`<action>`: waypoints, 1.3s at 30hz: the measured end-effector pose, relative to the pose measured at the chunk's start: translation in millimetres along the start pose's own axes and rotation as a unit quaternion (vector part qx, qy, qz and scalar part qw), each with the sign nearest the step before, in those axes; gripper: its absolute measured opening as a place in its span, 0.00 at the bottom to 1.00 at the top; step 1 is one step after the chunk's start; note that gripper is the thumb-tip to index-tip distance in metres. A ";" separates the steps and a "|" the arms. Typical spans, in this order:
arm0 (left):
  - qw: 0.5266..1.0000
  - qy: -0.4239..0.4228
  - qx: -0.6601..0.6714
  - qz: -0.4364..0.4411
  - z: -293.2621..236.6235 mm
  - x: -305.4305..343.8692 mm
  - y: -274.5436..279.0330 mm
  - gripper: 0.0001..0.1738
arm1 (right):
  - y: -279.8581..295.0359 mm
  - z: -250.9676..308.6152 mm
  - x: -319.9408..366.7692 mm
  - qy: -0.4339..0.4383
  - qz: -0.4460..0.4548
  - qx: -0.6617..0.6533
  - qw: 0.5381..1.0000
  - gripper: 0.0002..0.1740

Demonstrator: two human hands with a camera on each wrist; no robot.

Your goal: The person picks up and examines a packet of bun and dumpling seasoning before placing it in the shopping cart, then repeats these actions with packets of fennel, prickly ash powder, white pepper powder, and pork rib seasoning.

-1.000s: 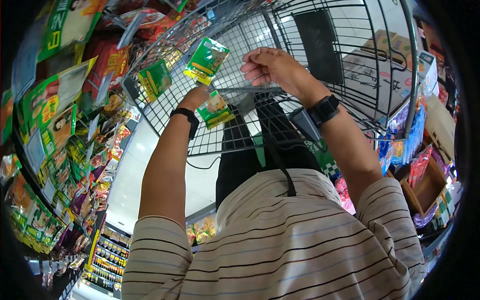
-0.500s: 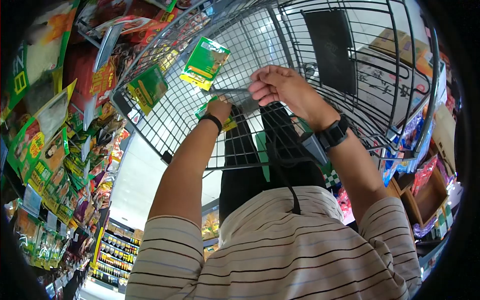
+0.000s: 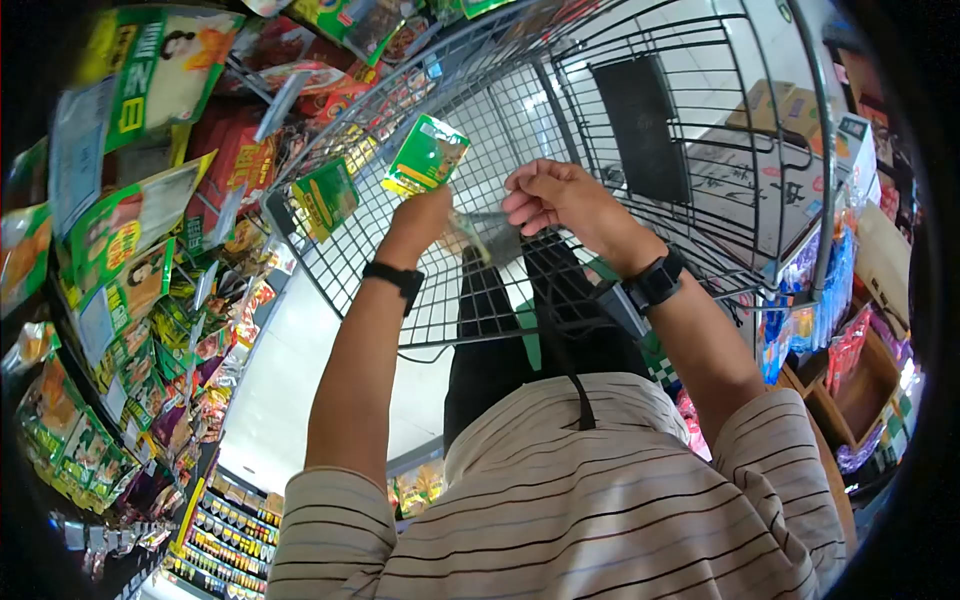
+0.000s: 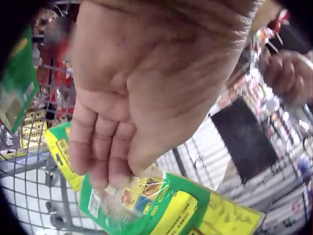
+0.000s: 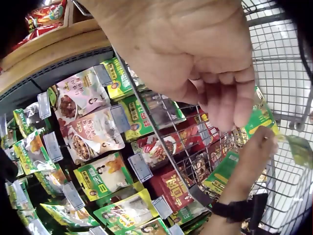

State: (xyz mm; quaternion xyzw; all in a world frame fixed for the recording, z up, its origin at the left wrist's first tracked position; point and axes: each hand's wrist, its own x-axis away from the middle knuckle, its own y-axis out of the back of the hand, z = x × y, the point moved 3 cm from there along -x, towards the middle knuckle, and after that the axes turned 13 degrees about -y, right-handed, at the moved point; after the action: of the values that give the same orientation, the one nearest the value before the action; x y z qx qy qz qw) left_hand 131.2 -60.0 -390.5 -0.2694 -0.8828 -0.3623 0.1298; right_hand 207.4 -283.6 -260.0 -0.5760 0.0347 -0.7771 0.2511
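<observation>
My left hand (image 3: 418, 222) pinches a green and yellow food packet (image 4: 166, 208) between thumb and fingers, inside a wire shopping cart (image 3: 560, 90). In the head view the held packet (image 3: 475, 236) is blurred and tilted, to the right of the fingers. A second green packet (image 3: 430, 155) lies just beyond the left hand, and a third packet (image 3: 325, 198) sits by the cart's left side. My right hand (image 3: 570, 205) hovers over the cart to the right, fingers loosely bent, with nothing in it.
Shelves of hanging food packets (image 3: 150, 230) with price tags line the left, close to the cart's rim. A black panel (image 3: 643, 125) is fixed to the cart wires. Boxes (image 3: 750, 170) and a wooden crate (image 3: 860, 390) stand at the right.
The left hand has reached over the nearest packet and taken hold of it. That packet has turned and now shows right of the hand. The right hand has come slightly nearer the body.
</observation>
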 end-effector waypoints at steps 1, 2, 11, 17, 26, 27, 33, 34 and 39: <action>0.997 0.021 0.053 -0.051 -11.7 8.5 21.6 0.08 | -3.0 2.1 7.0 0.004 -0.002 0.009 1.000 0.13; 0.981 0.037 0.150 -0.118 -23.1 19.7 39.0 0.07 | -5.8 3.2 13.2 0.002 -0.007 0.017 1.000 0.13; 0.794 -0.059 0.353 -0.492 -123.3 129.5 98.7 0.06 | -61.7 12.4 71.7 0.075 0.026 0.000 0.997 0.30; 0.737 -0.097 0.350 -0.570 -159.5 179.5 111.6 0.07 | -116.4 17.3 90.1 0.104 0.101 -0.024 0.989 0.33; 0.728 -0.129 0.342 -0.580 -161.9 232.9 112.4 0.08 | -159.6 36.1 131.3 0.246 0.092 -0.057 0.963 0.12; 0.732 -0.136 0.342 -0.574 -164.4 238.2 110.5 0.08 | -166.1 43.0 141.7 0.258 0.115 -0.024 0.959 0.12; 0.780 -0.141 0.337 -0.509 -170.1 271.1 127.6 0.14 | -196.1 79.6 193.0 0.286 0.153 0.143 0.935 0.11; 0.772 -0.146 0.324 -0.526 -169.6 276.4 139.7 0.14 | -201.9 83.6 201.3 0.299 0.164 0.134 0.931 0.11; 0.775 -0.253 0.135 -0.563 -218.5 295.0 224.4 0.24 | -218.6 106.7 229.0 0.319 0.152 0.292 0.889 0.12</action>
State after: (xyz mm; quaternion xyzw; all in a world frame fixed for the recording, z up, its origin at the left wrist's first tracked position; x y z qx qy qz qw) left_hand 24.2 30.4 16.3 0.2140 -0.9176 -0.1665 -0.2906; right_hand 180.1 -166.5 51.7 -0.1859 -0.0281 -0.8463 0.4985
